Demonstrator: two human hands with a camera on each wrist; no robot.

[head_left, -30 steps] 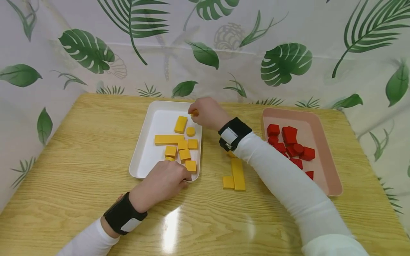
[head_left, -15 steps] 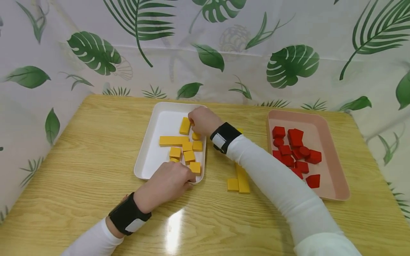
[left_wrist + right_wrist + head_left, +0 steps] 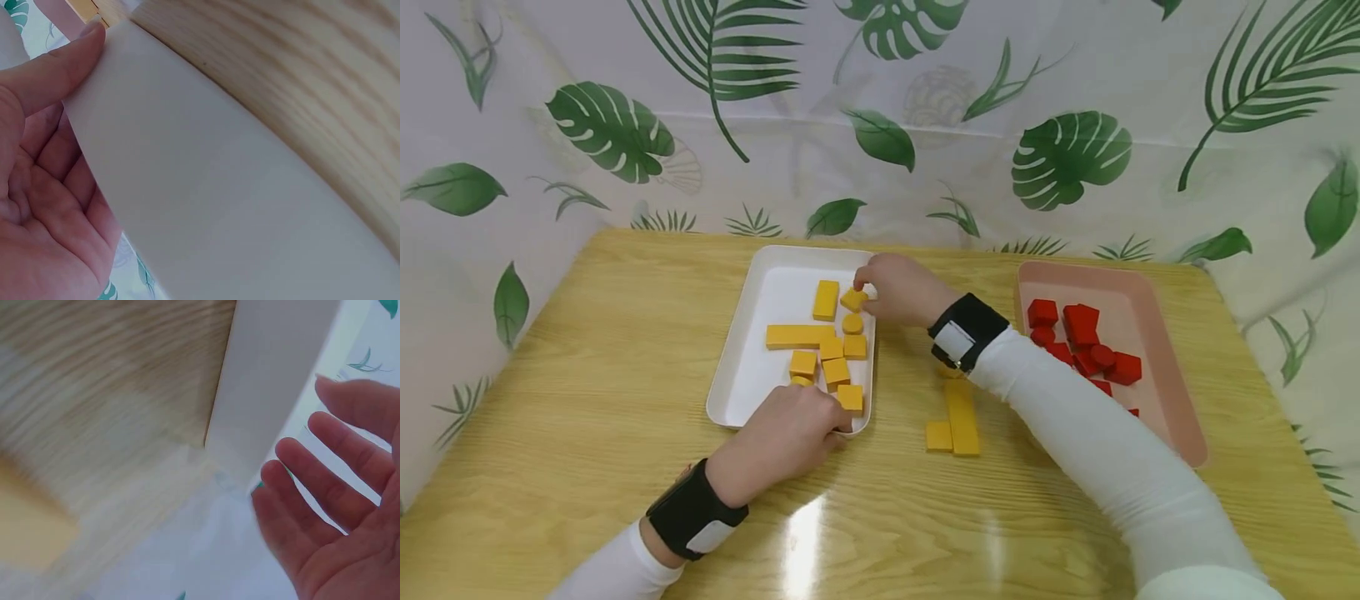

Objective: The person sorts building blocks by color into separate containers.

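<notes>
My left hand [image 3: 786, 433] grips the near rim of a white tray [image 3: 730, 367]. In the left wrist view the thumb [image 3: 69, 62] lies along the tray's outer wall, with the other fingers curled behind the rim. At the tray's far right corner is my right hand [image 3: 902, 287], its thumb and fingers parted around a small yellow block [image 3: 853, 300]. The right wrist view shows those fingers [image 3: 325, 481] loosely bent and holding nothing, beside the tray wall. Several more yellow blocks lie in the tray, among them a long bar [image 3: 799, 337] and a round one [image 3: 852, 323].
Right of the white tray, a long yellow block [image 3: 962, 417] and a yellow square block [image 3: 938, 436] lie on the wooden table [image 3: 880, 525]. A pink tray [image 3: 1157, 333] with several red blocks stands farther right, partly under my right sleeve. A leaf-print cloth hangs behind.
My right hand has gone down into the white tray with the small yellow block, let it go there and drawn slightly right. The left hand keeps its grip on the rim.
</notes>
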